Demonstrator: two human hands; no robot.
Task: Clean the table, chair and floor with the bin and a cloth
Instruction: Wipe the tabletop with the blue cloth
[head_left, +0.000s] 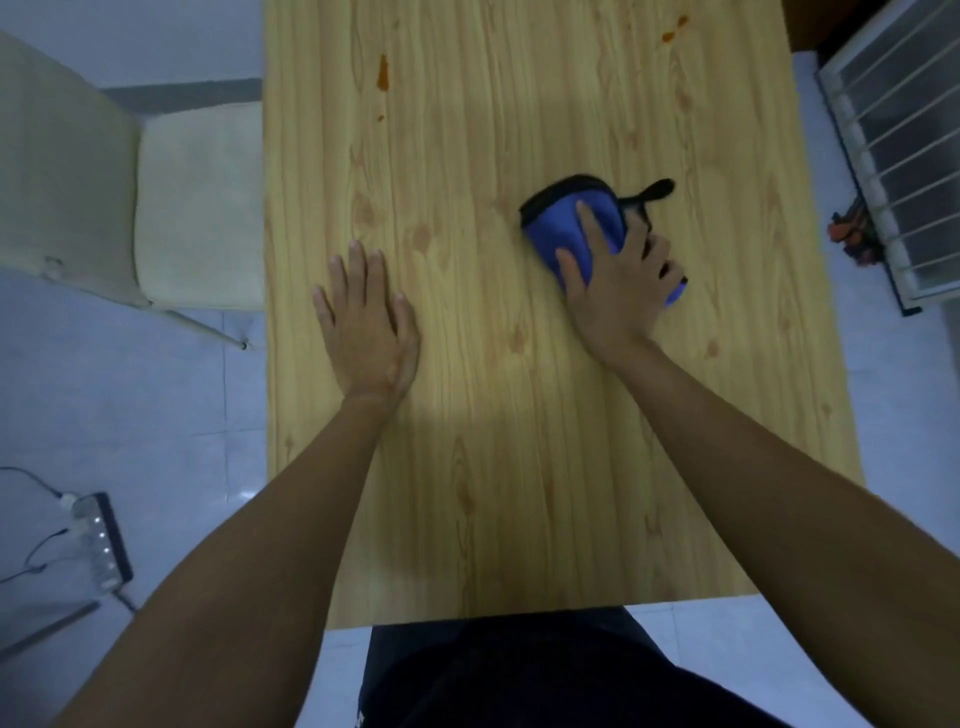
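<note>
Torso (519, 675) cropped, right hand (618, 296) half-covering cloth (556, 228)

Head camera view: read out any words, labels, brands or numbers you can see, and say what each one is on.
No text can be read here.
Blue cloth: no label or print shows.
Power strip on the floor: markings, if any, too blurred to read.
Dark clothing: a tiny white mark at the bottom edge, too small to read.
Table: wood grain only, no writing.
</note>
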